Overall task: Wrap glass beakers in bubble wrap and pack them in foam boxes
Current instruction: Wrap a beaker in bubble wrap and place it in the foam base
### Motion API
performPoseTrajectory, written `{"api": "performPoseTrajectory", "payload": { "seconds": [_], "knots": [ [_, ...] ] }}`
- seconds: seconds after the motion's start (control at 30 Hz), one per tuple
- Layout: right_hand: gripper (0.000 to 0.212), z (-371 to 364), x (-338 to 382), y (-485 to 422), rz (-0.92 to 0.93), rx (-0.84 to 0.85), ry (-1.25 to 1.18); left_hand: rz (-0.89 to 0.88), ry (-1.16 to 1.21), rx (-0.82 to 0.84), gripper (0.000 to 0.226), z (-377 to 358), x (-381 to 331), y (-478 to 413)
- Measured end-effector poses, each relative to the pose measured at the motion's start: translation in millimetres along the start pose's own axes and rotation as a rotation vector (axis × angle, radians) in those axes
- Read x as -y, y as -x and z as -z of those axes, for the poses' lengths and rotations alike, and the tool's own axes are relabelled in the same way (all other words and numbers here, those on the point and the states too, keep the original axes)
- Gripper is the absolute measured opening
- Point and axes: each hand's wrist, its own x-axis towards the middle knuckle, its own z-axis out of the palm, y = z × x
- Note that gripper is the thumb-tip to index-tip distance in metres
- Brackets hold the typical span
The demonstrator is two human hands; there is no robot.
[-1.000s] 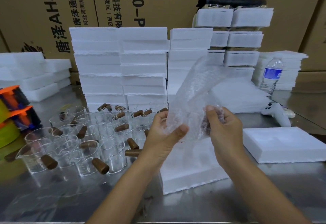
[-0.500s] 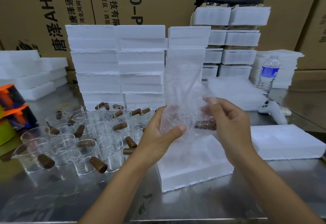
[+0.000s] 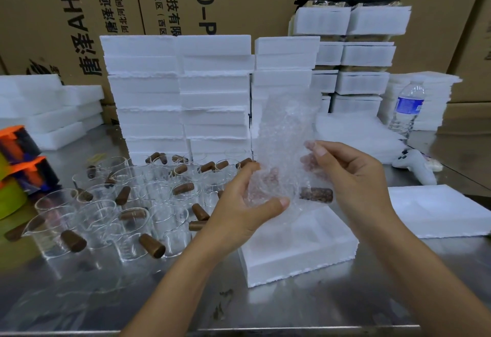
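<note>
A sheet of bubble wrap [image 3: 285,129] stands upright between my hands, above an open foam box [image 3: 297,246]. Inside its lower part is a glass beaker whose brown handle [image 3: 316,194] sticks out to the right. My left hand [image 3: 244,204] grips the wrapped beaker from the left, thumb across the front. My right hand [image 3: 350,177] pinches the wrap's right edge with its fingertips. Several bare glass beakers [image 3: 127,204] with brown handles crowd the steel table [image 3: 265,307] to the left.
Stacks of white foam boxes [image 3: 178,92] rise behind the beakers. A foam lid [image 3: 438,211] lies to the right, with a water bottle [image 3: 406,109] and a white controller [image 3: 417,166] behind it. Orange and green tape dispensers [image 3: 18,166] sit at the left edge. Cardboard cartons line the back.
The bubble wrap sheet swung from leaning right to standing upright. My right hand opened from clasping the beaker to pinching the wrap's edge, and the brown handle came into view.
</note>
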Motion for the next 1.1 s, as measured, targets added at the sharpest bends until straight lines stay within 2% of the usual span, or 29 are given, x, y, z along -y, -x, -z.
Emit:
{"api": "performPoseTrajectory", "payload": {
  "seconds": [0.13,0.3,0.5,0.7,0.8,1.1],
  "knots": [
    [0.012,7.4,1.1,1.8,-0.003,0.108,0.013,-0.035,0.028,0.055,0.042,-5.0,-2.3,3.3],
    [0.018,19.1,-5.4,5.9,-0.056,0.169,0.037,-0.04,0.017,0.039,0.043,-12.8,-1.7,7.2],
    [0.024,23.3,-0.8,10.0,-0.021,0.249,0.092,-0.045,0.05,0.027,0.042,-17.6,-2.4,7.1],
    [0.016,17.9,-2.5,9.0,0.012,0.199,0.126,-0.065,0.092,0.034,0.045,-17.1,-6.1,7.4],
    [0.032,16.6,-3.5,9.9,0.081,0.177,0.224,-0.068,0.088,0.039,0.044,-15.8,-5.9,8.2],
    [0.02,11.0,1.4,15.4,0.1,0.189,0.207,-0.083,0.104,0.037,0.041,-12.9,-7.8,9.6]
  ]
}}
